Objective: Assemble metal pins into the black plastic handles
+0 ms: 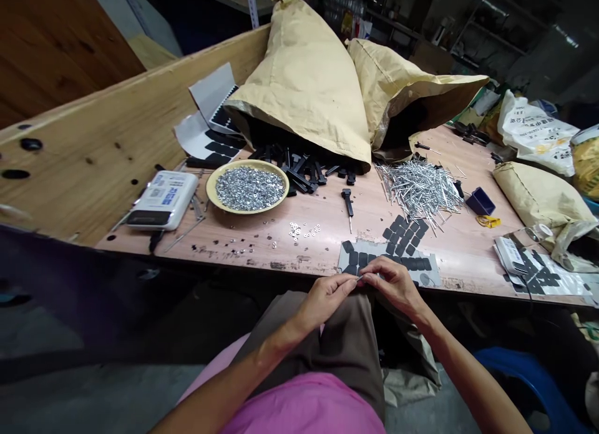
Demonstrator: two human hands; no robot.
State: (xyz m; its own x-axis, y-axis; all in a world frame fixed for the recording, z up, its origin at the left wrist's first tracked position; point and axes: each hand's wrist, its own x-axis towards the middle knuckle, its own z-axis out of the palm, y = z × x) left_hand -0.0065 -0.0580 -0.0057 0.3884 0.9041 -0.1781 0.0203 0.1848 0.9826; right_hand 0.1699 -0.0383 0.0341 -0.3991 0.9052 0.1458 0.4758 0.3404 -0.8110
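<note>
My left hand [327, 298] and my right hand [394, 283] meet just below the table's front edge, fingertips pinched together on a tiny part that is too small to name. Right above them lies a grey backing sheet [423, 273] carrying black adhesive pads [406, 234]. A pile of thin metal pins [418, 187] lies further back on the right. A yellow dish [215, 190] filled with small silver nuts sits to the left. A few loose nuts [302, 230] are scattered in the middle, beside a single black plastic piece with a pin [347, 203].
Two large tan paper sacks [309, 78] lie at the back, spilling black plastic parts [299, 165]. A white power bank [163, 200] rests at the left. A small blue box [481, 202], more pad sheets [538, 271] and other bags [533, 131] are at the right. A wooden board [93, 140] walls the left.
</note>
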